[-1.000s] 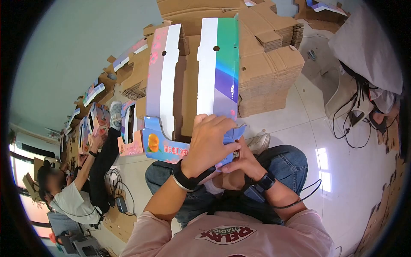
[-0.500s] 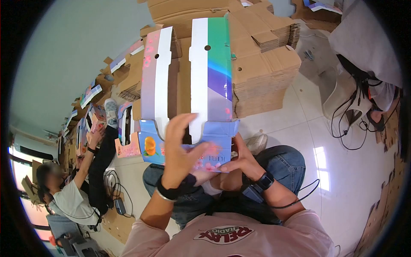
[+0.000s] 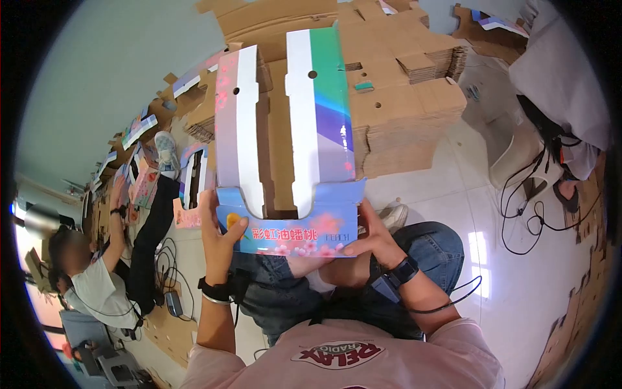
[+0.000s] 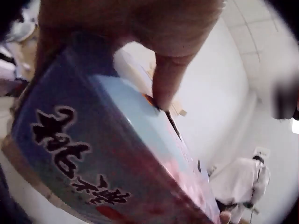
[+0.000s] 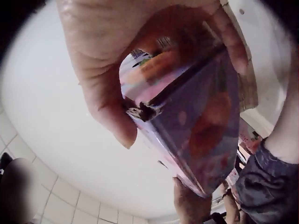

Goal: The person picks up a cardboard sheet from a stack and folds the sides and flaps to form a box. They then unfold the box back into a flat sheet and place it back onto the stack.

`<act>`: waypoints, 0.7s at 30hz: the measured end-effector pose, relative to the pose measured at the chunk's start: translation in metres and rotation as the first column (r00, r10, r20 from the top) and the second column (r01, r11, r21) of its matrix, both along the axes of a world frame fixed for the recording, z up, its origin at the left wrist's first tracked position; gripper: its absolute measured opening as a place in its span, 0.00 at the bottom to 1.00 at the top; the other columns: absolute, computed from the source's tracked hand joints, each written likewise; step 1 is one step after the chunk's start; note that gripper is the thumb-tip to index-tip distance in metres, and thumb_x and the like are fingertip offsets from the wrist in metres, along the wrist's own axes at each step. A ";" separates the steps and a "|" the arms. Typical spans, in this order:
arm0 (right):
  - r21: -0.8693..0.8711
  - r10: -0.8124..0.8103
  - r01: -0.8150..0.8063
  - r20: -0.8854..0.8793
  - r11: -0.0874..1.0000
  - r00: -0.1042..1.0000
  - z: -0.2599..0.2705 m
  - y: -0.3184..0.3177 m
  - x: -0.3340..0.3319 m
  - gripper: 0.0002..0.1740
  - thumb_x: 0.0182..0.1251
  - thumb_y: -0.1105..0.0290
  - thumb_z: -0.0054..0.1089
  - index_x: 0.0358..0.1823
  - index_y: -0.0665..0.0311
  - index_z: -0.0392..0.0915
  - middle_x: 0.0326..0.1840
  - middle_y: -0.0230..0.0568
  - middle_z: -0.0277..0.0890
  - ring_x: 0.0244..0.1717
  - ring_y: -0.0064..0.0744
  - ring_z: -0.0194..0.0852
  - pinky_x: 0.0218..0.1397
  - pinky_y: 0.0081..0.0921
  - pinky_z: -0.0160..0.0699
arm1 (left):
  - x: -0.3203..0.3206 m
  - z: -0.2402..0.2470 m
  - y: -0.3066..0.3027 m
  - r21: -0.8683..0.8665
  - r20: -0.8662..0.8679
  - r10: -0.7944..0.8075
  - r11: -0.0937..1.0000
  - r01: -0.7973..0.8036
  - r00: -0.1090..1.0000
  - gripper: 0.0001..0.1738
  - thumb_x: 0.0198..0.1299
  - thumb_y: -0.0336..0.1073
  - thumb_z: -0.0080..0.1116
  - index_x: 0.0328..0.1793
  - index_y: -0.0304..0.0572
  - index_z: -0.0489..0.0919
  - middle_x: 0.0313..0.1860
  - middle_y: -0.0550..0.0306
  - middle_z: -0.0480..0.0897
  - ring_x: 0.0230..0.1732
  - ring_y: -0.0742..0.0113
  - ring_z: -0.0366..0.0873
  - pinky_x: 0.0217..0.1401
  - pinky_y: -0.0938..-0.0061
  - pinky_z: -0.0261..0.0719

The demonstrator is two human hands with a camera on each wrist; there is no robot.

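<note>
A printed cardboard box (image 3: 330,155) with a blue front panel, Chinese lettering and peach pictures faces me, its top gap running between two white-edged flaps. My left hand (image 3: 220,230) grips the left end of that panel, thumb on the front face and fingers round the side. At the opposite end my right hand (image 3: 379,240) holds the lower right corner, thumb along the front edge. In the left wrist view, the thumb (image 4: 170,79) presses on the box's printed face. The right wrist view has a creased, worn corner of the box (image 5: 201,126) beside the thumb.
Stacked flat cardboard (image 3: 408,139) stands behind the box to the right. Leftward, another printed box (image 3: 188,217) sits near a seated person (image 3: 103,292) in a white shirt. Black cables (image 3: 525,220) hang by a white chair (image 3: 512,152) at right.
My left hand has left the panel's right end, crossed leftward and taken hold of the left end. The right hand stays at the right corner. The other person's arm has reached farther forward.
</note>
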State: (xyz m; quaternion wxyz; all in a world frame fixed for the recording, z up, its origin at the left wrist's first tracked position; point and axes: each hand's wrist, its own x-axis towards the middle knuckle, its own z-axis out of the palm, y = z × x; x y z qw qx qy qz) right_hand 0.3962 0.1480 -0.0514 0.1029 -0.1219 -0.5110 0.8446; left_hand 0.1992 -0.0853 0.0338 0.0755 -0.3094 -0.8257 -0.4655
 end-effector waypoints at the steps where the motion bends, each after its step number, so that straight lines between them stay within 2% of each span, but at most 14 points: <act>1: -0.006 -0.009 0.009 0.009 1.000 1.000 0.000 0.000 0.000 0.67 0.34 0.71 0.79 0.80 0.59 0.46 0.63 0.39 0.67 0.63 0.36 0.63 0.67 0.31 0.62 | -0.003 -0.002 -0.010 0.048 0.414 -0.062 0.998 0.047 0.908 0.40 0.52 0.32 0.68 0.72 0.36 0.64 0.64 0.49 0.71 0.65 0.58 0.69 0.70 0.67 0.63; 2: -0.002 -0.002 0.002 0.009 1.000 1.000 0.000 0.001 -0.001 0.67 0.34 0.71 0.79 0.80 0.59 0.46 0.63 0.39 0.67 0.63 0.36 0.63 0.67 0.31 0.62 | -0.008 -0.005 -0.020 0.115 0.750 -0.134 0.991 0.071 0.648 0.40 0.53 0.34 0.68 0.72 0.36 0.63 0.63 0.51 0.72 0.64 0.60 0.71 0.69 0.68 0.65; 3: 0.021 -0.017 0.017 0.011 1.000 1.000 0.001 0.001 -0.001 0.67 0.34 0.71 0.78 0.80 0.59 0.47 0.62 0.39 0.67 0.61 0.35 0.64 0.67 0.31 0.63 | -0.016 -0.022 -0.036 0.100 0.807 -0.148 0.988 0.116 0.572 0.41 0.53 0.36 0.67 0.73 0.37 0.63 0.62 0.53 0.73 0.61 0.61 0.73 0.67 0.70 0.67; 4: 0.044 -0.034 0.034 0.013 0.998 0.999 0.001 0.003 -0.001 0.66 0.33 0.71 0.78 0.80 0.59 0.48 0.61 0.38 0.68 0.59 0.35 0.65 0.66 0.30 0.63 | -0.013 -0.024 -0.039 0.106 0.807 -0.152 0.988 0.113 0.570 0.41 0.53 0.36 0.67 0.73 0.37 0.63 0.62 0.53 0.73 0.61 0.61 0.73 0.67 0.70 0.67; 6: 0.048 -0.028 0.027 0.016 0.998 0.999 0.000 0.005 -0.001 0.66 0.33 0.72 0.78 0.79 0.59 0.49 0.61 0.38 0.68 0.59 0.36 0.65 0.66 0.30 0.63 | -0.007 -0.028 -0.042 0.235 0.848 -0.259 0.966 0.110 0.462 0.40 0.51 0.36 0.67 0.71 0.36 0.65 0.60 0.54 0.75 0.61 0.61 0.73 0.67 0.69 0.68; 7: 0.044 -0.020 0.019 0.017 0.999 1.000 -0.001 0.005 -0.001 0.66 0.33 0.72 0.77 0.79 0.59 0.49 0.61 0.38 0.68 0.59 0.36 0.65 0.66 0.31 0.63 | -0.010 -0.036 -0.046 0.242 0.849 -0.264 0.964 0.107 0.458 0.40 0.51 0.36 0.67 0.71 0.36 0.65 0.60 0.54 0.75 0.61 0.61 0.73 0.67 0.69 0.68; 9: 0.054 -0.024 0.023 0.026 0.998 0.999 -0.003 0.004 0.000 0.65 0.33 0.72 0.77 0.79 0.59 0.50 0.62 0.38 0.68 0.60 0.36 0.65 0.66 0.31 0.63 | -0.018 -0.057 -0.053 0.368 0.839 -0.380 0.924 0.109 0.389 0.40 0.49 0.35 0.66 0.70 0.36 0.66 0.59 0.55 0.76 0.61 0.61 0.74 0.68 0.68 0.67; 13: 0.017 -0.044 0.044 0.024 0.999 0.999 0.001 0.002 -0.002 0.64 0.34 0.73 0.74 0.79 0.60 0.50 0.65 0.41 0.68 0.63 0.38 0.65 0.67 0.32 0.65 | -0.022 -0.083 -0.053 0.440 0.827 -0.428 0.896 0.054 0.365 0.43 0.46 0.31 0.65 0.73 0.38 0.64 0.62 0.55 0.74 0.64 0.61 0.72 0.70 0.67 0.66; 17: -0.052 -0.108 0.108 0.006 0.993 0.994 -0.005 0.000 -0.001 0.62 0.35 0.75 0.72 0.79 0.63 0.50 0.66 0.43 0.68 0.65 0.39 0.66 0.68 0.33 0.66 | -0.012 -0.089 -0.045 0.477 0.807 -0.440 0.879 0.005 0.393 0.41 0.46 0.30 0.63 0.71 0.38 0.66 0.61 0.56 0.75 0.65 0.61 0.71 0.69 0.67 0.66; 19: -0.077 -0.231 0.232 0.027 0.970 0.973 -0.011 -0.001 0.001 0.61 0.37 0.74 0.73 0.78 0.65 0.52 0.66 0.45 0.67 0.66 0.40 0.66 0.69 0.34 0.64 | -0.007 -0.090 -0.039 0.487 0.793 -0.443 0.874 0.002 0.419 0.41 0.47 0.28 0.62 0.72 0.38 0.65 0.61 0.56 0.76 0.64 0.61 0.71 0.69 0.68 0.66; 20: -0.073 -0.227 0.228 0.030 0.971 0.973 -0.012 -0.003 0.004 0.61 0.37 0.74 0.73 0.78 0.65 0.52 0.66 0.45 0.67 0.66 0.40 0.66 0.69 0.34 0.64 | -0.004 -0.089 -0.036 0.490 0.793 -0.444 0.872 -0.004 0.418 0.41 0.47 0.28 0.62 0.72 0.38 0.65 0.61 0.56 0.76 0.64 0.61 0.71 0.69 0.68 0.66; 21: 0.068 -0.368 0.363 0.081 0.929 0.926 -0.010 -0.005 0.007 0.60 0.38 0.72 0.75 0.78 0.65 0.52 0.67 0.46 0.67 0.66 0.40 0.66 0.70 0.35 0.63 | 0.002 -0.083 -0.032 0.483 0.783 -0.437 0.875 0.010 0.443 0.41 0.47 0.28 0.62 0.72 0.38 0.65 0.61 0.56 0.76 0.65 0.62 0.71 0.69 0.68 0.66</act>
